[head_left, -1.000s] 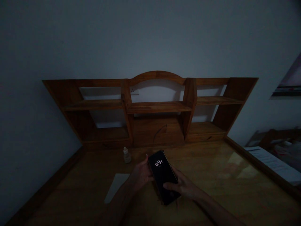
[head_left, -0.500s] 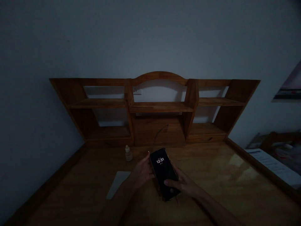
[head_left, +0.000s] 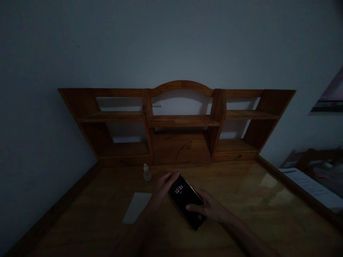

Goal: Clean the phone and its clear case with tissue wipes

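Since approx. half a sec ago, L hand (head_left: 163, 187) has slid up from the phone's left edge to its top corner, and the phone (head_left: 186, 201) has swung round, its top end now leaning further left.

Head cam (only view): phone is mid-frame, above the desk's near half, screen up, clock at 12:31, small round mark nr the lower end. Can't tell if its bottom edge touches wood. R hand (head_left: 210, 207) pinches it, thumb flat on the glass, fingers at the right edge & prob. behind. L hand curls over the top-left corner; thumb hidden, so can't tell if it grips or just rests.

Step in hand, I'd judge: handling/turning the phone w/ both hands. Next move calls for a firm R grip, esp. if L lets go.

Desk (head_left: 268, 210) is wood, w/ a light patch on the right. Small bottle (head_left: 147, 174) upright beyond L hand; pale sheet (head_left: 136, 207) flat beside L forearm. Wooden shelf unit (head_left: 183, 121) at back, wall socket (head_left: 156, 103) behind it. White papers (head_left: 312, 185) off the right side. Room v. dim.
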Motion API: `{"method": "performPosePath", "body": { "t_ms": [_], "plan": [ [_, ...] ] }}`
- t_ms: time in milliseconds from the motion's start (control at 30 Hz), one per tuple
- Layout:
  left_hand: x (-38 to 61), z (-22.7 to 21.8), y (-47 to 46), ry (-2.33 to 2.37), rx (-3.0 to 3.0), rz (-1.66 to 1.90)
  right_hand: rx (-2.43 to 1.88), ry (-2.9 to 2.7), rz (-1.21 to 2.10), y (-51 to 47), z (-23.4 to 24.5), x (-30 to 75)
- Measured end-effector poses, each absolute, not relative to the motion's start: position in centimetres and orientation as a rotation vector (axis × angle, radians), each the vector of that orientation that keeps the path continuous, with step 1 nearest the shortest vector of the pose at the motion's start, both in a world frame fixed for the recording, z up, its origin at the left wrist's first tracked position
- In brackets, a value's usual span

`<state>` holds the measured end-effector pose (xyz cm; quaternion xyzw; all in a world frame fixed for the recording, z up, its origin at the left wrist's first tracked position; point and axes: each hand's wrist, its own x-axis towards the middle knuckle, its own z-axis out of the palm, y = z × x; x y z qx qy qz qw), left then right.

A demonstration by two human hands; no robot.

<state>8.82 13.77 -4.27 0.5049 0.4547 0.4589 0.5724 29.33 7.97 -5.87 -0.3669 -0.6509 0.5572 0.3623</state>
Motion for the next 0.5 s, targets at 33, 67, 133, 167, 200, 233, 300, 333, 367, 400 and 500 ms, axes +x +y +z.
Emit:
{"method": "performPosePath", "body": {
  "t_ms": [33,67,133,167,200,233,300,333,367,400,500],
  "plan": [
    [8.9,-4.2,13.7,1.105,1.207,1.079,-0.954,-1.688,1.446,7.8,-5.9,29.2],
    [8.9,-4.3,13.6,1.130,1.210,1.081,-0.963,-1.694,1.454,7.8,-5.9,29.1],
    [9.0,-4.4,13.6,1.149,1.206,1.093,-0.961,-1.696,1.466,7.7,-6.1,29.1],
    [9.1,-4.6,13.6,1.157,1.212,1.096,-0.950,-1.697,1.476,7.6,-6.2,29.1],
    [9.1,-4.8,13.6,1.167,1.216,1.097,-0.941,-1.700,1.493,7.6,-6.3,29.1],
    [9.1,-5.0,13.6,1.175,1.214,1.097,-0.937,-1.705,1.511,7.6,-6.3,29.2],
    [9.1,-5.4,13.6,1.188,1.183,1.089,-0.938,-1.713,1.535,7.6,-6.2,29.3],
    [9.1,-5.6,13.6,1.190,1.161,1.087,-0.939,-1.717,1.535,7.6,-6.1,29.3],
    [9.1,-5.8,13.6,1.188,1.140,1.084,-0.938,-1.724,1.522,7.6,-6.0,29.4],
    [9.0,-6.0,13.6,1.183,1.121,1.078,-0.933,-1.732,1.507,7.5,-5.8,29.4],
    [8.9,-6.2,13.7,1.157,1.054,1.039,-0.918,-1.755,1.501,7.5,-5.5,29.3]
  ]
}}
